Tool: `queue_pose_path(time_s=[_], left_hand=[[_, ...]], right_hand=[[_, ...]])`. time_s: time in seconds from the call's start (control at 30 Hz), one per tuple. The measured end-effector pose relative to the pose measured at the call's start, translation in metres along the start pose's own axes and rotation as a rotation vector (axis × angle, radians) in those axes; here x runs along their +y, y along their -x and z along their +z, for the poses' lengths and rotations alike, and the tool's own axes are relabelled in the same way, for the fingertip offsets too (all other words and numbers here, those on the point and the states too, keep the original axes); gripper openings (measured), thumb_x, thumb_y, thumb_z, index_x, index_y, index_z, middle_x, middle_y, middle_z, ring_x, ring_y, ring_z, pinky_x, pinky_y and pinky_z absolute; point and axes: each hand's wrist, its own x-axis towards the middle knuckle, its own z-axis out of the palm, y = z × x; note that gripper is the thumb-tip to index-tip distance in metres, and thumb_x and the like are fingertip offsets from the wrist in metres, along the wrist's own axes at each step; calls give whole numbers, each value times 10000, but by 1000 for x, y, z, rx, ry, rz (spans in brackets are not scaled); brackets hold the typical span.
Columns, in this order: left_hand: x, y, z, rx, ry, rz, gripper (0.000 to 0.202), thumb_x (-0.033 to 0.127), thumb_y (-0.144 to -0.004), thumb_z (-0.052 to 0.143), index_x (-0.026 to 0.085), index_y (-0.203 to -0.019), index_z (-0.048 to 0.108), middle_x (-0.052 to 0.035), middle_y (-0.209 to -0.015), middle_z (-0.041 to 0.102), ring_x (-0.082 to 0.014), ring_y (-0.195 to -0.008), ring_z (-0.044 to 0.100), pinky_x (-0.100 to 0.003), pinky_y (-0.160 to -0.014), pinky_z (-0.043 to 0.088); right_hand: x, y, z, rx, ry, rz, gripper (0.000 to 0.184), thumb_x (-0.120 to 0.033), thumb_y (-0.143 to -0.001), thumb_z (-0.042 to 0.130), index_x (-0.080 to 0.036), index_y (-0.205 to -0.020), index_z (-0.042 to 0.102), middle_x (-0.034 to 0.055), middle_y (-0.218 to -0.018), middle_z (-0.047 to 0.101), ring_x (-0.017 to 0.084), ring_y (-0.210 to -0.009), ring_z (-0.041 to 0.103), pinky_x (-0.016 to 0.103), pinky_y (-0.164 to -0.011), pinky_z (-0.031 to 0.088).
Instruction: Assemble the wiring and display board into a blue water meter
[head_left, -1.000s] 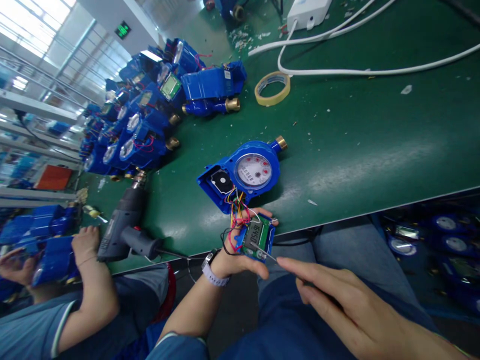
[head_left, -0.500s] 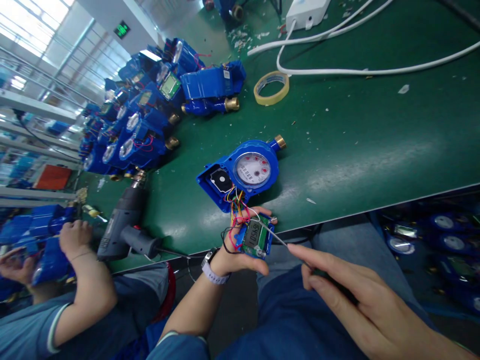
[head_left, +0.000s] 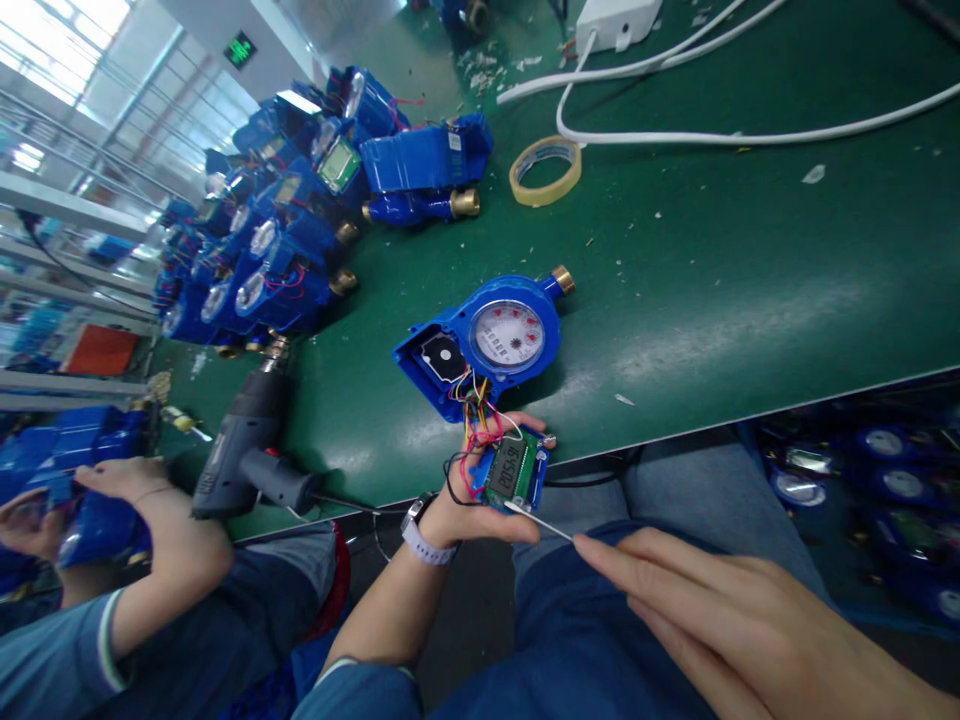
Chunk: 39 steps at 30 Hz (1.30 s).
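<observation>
My left hand (head_left: 469, 505) grips a small green circuit board with an LCD display (head_left: 511, 470) at the near table edge. Coloured wires (head_left: 474, 410) run from the board up to an open blue water meter (head_left: 487, 345) lying on the green table (head_left: 712, 270). My right hand (head_left: 720, 620) is closed round a thin metal probe (head_left: 536, 522), whose tip touches the lower edge of the board. The dial of the meter faces up and its brass fitting points to the upper right.
A heap of several blue water meters (head_left: 300, 220) lies at the far left. A dark heat gun (head_left: 244, 455) rests by the near edge. A tape roll (head_left: 545, 170) and white cables (head_left: 712, 135) lie farther back. A co-worker's hands (head_left: 112, 500) hold a blue meter at the left.
My right hand has swung the probe tip from the board's upper right down to its lower edge. The co-worker's hand at the left has shifted on their meter.
</observation>
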Motion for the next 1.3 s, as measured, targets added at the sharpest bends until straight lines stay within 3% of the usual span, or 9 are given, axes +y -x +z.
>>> queue_pose_path(time_s=[0.27,0.43,0.57,0.77,0.97,1.13,1.3], left_hand=[[16,-19,9,-33,-24,30,765,664,-611,800,223,-1195,576,-115,-1178,611,-309,-1138,594,-501,-1019,478],[13,-18,10,-30,-31,28,712,690,-623,773,228,-1134,593,-103,-1164,609,-291,-1096,605,-484,-978,506],[5,-12,6,-63,-80,35,683,693,-630,764,232,-1103,588,-98,-1172,597,-286,-1088,603,-491,-963,517],[7,-15,2,-109,-118,129,617,562,-635,825,240,-1089,558,-97,-1184,583,-291,-1077,608,-491,-951,520],[4,-13,2,-106,-97,156,627,557,-640,823,244,-1108,546,-101,-1180,567,-291,-1037,609,-491,-888,534],[2,-12,0,-147,-119,128,630,534,-623,845,242,-1106,565,-105,-1205,564,-286,-1028,612,-483,-881,530],[1,-10,0,-140,-110,96,662,565,-608,846,244,-1119,574,-106,-1216,560,-295,-1098,595,-476,-954,495]], right_hand=[[-4,-14,-13,-9,206,-139,593,3,-578,365,-185,-1049,671,-8,-863,742,145,-558,689,226,-370,524],[-5,-18,-12,-32,299,-162,597,-34,-517,397,-181,-1000,716,14,-733,719,164,-412,614,256,-294,452],[-7,-14,-9,-25,347,-172,580,-16,-521,401,-150,-980,731,67,-756,726,186,-467,646,260,-303,452],[-7,-9,-5,-30,260,-170,559,-8,-568,361,-173,-959,723,25,-811,742,154,-528,676,225,-357,512],[-6,4,0,-66,247,-128,606,23,-620,354,-125,-1112,674,46,-794,727,165,-501,658,233,-356,507],[-7,2,-2,-32,99,-37,552,26,-692,341,-181,-1093,658,10,-873,742,172,-688,718,234,-513,593],[-5,9,6,-29,220,-96,587,57,-662,320,-125,-1096,671,50,-831,729,179,-566,686,265,-399,536]])
